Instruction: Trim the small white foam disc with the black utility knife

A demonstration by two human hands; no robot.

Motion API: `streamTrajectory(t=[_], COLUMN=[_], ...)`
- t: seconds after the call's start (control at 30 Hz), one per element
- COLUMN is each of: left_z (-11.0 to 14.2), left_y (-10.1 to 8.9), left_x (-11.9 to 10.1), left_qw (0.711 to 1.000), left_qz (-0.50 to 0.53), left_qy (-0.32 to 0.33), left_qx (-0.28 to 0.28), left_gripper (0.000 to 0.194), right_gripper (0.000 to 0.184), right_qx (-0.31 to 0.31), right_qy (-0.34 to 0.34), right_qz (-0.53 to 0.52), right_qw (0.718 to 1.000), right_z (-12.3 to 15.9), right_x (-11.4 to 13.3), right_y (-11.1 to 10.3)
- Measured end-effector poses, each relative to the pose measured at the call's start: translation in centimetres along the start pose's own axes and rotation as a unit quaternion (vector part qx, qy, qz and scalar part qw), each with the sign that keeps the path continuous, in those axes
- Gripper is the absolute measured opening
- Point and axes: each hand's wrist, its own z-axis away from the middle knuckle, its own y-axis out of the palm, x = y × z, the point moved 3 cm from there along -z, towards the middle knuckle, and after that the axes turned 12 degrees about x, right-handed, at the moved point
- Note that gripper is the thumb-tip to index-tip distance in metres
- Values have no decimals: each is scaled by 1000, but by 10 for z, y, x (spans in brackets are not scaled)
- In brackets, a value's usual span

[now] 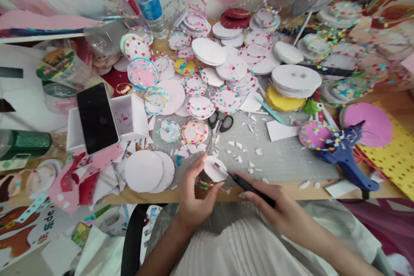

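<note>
Pale, pleated cloth (pixel 226 241) lies nearest, under both arms. Just past it, over the counter's (pixel 318 190) front edge, is a small white disc (pixel 210 167). The left hand (pixel 197 202) curls around it, pinching it between thumb and fingers, probably so it won't slip. The right hand (pixel 281 209) pinches a black tool (pixel 254 189) a bit like a pen, likely to aim its thin tip well. I can't tell if the tip touches the disc or hangs just above it. Some beads (pixel 205 183) peek out below the disc, but fingers hide the rest. Scissors (pixel 217 128) lie near on the mat (pixel 274 159), maybe for easy reach (white scraps (pixel 238 145) are all around them). A phone (pixel 98 117) lies across a white box (pixel 132 114) and hides part of it. The top of the bottle (pixel 152 8) is cut off.
</note>
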Motion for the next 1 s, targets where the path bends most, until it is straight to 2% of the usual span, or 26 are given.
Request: streamTrajectory(t=[0.1, 0.2, 0.37, 0.57, 0.7, 0.8, 0.9, 1.0], left_z=[0, 0, 1, 2, -3, -11, -21, -28], left_y=[0, 1, 1, 2, -2, -9, -15, -19], left_x=[0, 1, 1, 3, -2, -13, -26, -38], left_qw=[1000, 1000, 1000, 1000, 996, 989, 985, 984], left_qz=[-8, -4, 3, 11, 79, 134, 146, 131], left_qy=[2, 3, 10, 1, -10, -39, -88, -104], left_qx=[-2, -4, -6, -12, -29, -39, 1, 53], left_gripper=[57, 57, 57, 56, 52, 40, 28, 27], right_gripper=[48, 50, 50, 47, 43, 38, 33, 35], right_qx=[-18, -25, -34, -80, -96, -118, -114, -64], right_qy=[-11, 9, 10, 3, 33, 53, 35, -1], right_qz=[78, 135, 137, 63, 20, -72, -214, -289], right_qw=[997, 990, 990, 995, 995, 989, 969, 955], right_z=[2, 6, 3, 12, 13, 5, -10, -27], right_x=[0, -2, -1, 2, -8, -8, 6, 26], right_y=[5, 8, 4, -13, -16, -14, -12, -8])
